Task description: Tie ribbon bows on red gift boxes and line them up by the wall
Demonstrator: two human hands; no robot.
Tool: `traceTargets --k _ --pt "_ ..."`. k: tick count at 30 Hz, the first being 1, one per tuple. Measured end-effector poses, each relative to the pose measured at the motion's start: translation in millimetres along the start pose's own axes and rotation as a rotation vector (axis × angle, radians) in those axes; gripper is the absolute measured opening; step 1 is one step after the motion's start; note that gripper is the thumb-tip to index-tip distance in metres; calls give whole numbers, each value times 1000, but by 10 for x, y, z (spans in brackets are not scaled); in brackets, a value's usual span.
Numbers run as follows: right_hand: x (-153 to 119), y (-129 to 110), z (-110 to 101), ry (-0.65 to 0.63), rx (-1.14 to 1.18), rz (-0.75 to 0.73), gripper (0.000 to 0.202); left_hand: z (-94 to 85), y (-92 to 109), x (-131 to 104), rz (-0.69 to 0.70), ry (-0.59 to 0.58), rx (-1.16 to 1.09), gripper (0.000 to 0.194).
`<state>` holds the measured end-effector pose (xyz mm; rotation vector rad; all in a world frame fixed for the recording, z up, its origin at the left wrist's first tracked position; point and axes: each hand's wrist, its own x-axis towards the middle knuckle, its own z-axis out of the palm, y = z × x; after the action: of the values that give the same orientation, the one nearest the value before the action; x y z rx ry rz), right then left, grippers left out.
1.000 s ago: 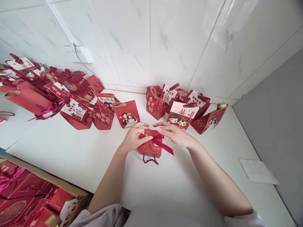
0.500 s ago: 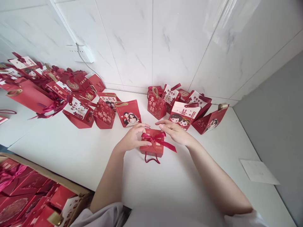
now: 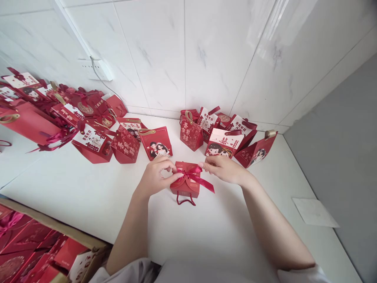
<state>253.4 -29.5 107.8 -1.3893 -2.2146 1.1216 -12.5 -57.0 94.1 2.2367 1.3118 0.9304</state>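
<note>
A small red gift box (image 3: 193,193) with gold lettering sits on the white table in front of me, its twisted cord handle (image 3: 186,203) drooping toward me. A dark pink ribbon (image 3: 206,184) is tied in a bow on its top, one tail trailing to the right. My left hand (image 3: 154,177) pinches the left side of the bow between thumb and fingertips. On the other side, my right hand (image 3: 224,169) is closed with thumb and forefinger together on the end of the right loop. The fingers partly hide the ribbon's ends.
Several red gift boxes with handles (image 3: 125,145) stand to the left, and another group (image 3: 191,133) is by the tiled wall. At lower left is a cardboard carton (image 3: 55,227) full of red boxes. A white card (image 3: 315,212) lies near the right edge. A cable hangs from a wall socket (image 3: 96,70).
Both hands have gone from spread fingers around the box to pinching the two sides of the bow. The view has shifted slightly, so everything sits a bit further left.
</note>
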Motion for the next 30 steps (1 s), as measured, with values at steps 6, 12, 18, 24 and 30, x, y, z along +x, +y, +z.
traceTargets --k 6,12,18,24,30 --pt "-49 -86 58 -159 -60 -47 50 115 109 42 -67 -133 0 20" --pt "-41 -30 2 -232 -60 -107 37 -43 -44 46 -199 -199 -172 21" --pt "-170 149 -269 -298 -148 83 35 -388 -321 -88 -447 -53 -312 26" --pt "-246 293 -408 -279 -148 170 28 -638 -475 -268 -635 -72 -328 26" --pt "-81 191 -194 -137 75 -55 34 -339 -305 -103 -357 -193 -263 35"
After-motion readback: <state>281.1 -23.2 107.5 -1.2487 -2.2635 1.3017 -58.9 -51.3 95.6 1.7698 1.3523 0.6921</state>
